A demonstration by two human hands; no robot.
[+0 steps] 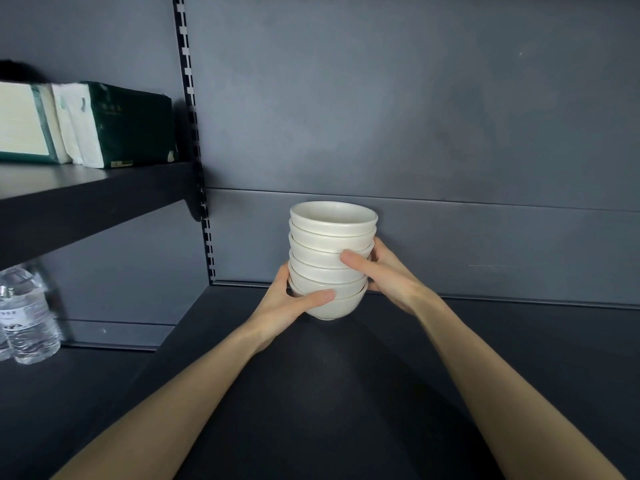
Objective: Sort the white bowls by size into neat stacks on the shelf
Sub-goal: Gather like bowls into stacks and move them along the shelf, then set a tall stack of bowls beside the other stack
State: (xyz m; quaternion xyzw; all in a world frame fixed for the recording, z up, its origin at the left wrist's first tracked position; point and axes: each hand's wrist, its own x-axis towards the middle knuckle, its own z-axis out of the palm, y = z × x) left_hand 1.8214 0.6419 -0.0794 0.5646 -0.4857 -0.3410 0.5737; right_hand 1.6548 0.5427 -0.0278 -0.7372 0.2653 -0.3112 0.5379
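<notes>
Both hands were wrapped around one stack of white bowls [330, 251]. The left hand [289, 303] gripped low on the left side, with its thumb lying across the front of the bottom bowl. The right hand [382, 271] gripped the right side a bit higher, its thumb pressed on the front about mid-stack and its fingers curled round the back, mostly out of sight. The stack looked about six bowls deep, all nested and fairly straight, rims up. It sat toward the far middle of the dark shelf [502, 368], close to the grey back panel [415, 116]. Honestly couldn't tell if the bottom bowl was resting on the shelf or held just off it.

Further out on the left, a slotted upright [194, 109] ran up the back. Beyond it, a higher shelf [86, 199] carried green and white tissue packs [128, 126]. Below that, at the far left edge, stood a couple of clear water bottles [27, 320].
</notes>
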